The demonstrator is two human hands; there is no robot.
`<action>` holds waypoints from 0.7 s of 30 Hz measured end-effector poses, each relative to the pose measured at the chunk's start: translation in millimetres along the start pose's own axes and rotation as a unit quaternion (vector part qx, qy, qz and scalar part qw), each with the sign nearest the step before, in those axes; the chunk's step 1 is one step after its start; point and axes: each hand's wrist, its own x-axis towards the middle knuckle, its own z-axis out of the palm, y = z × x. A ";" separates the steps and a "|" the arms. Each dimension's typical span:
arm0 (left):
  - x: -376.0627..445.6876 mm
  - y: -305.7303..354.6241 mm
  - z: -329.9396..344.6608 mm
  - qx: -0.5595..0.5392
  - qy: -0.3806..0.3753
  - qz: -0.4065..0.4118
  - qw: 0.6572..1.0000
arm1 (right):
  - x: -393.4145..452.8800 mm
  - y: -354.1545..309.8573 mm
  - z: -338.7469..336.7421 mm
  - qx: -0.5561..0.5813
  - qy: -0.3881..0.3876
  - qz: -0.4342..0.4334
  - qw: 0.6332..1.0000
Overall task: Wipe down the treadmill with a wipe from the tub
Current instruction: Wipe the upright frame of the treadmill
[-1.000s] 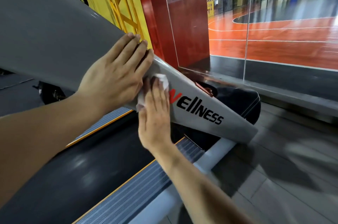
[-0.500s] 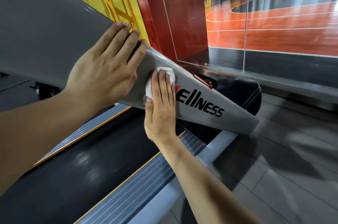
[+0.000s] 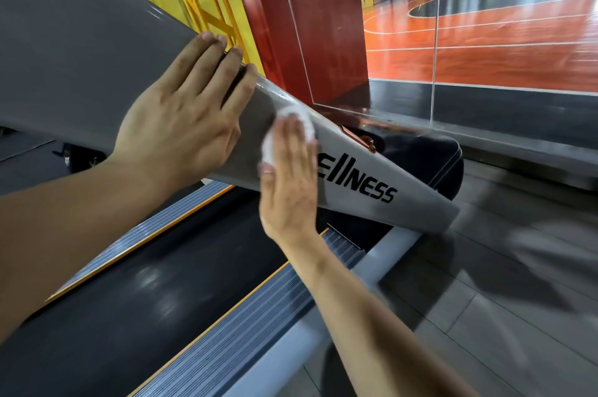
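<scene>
The right hand is pressing the white wipe flat-fingered against the treadmill's grey upright, beside the lettering; the left hand, fingers straight, is lying flat just above, seemingly bracing it.

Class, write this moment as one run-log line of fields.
phase: wiping | right hand: presses wipe on grey treadmill upright | left hand: flat on upright, bracing | tub: not in view

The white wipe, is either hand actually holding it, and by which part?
Neither grips it. The right hand presses the wipe flat against the treadmill's grey upright under straight fingers; the left hand rests flat beside it.
</scene>
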 end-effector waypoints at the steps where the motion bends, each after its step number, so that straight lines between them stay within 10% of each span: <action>1: -0.4 0.1 -0.2 0.001 0.002 -0.002 1.000 | -8.8 16.9 1.5 -0.008 0.017 0.057 0.998; 6: -1.5 1.0 1.2 0.003 0.002 -0.002 1.000 | -46.2 64.4 0.8 0.003 0.068 0.283 0.957; 14: -2.6 0.4 -0.1 -0.003 -0.007 -0.006 1.000 | -38.7 3.7 18.2 -0.047 0.008 -0.120 0.992; 21: -1.5 1.7 0.9 -0.003 0.002 -0.010 1.000 | -85.0 103.7 -10.7 -0.099 -0.067 0.081 0.989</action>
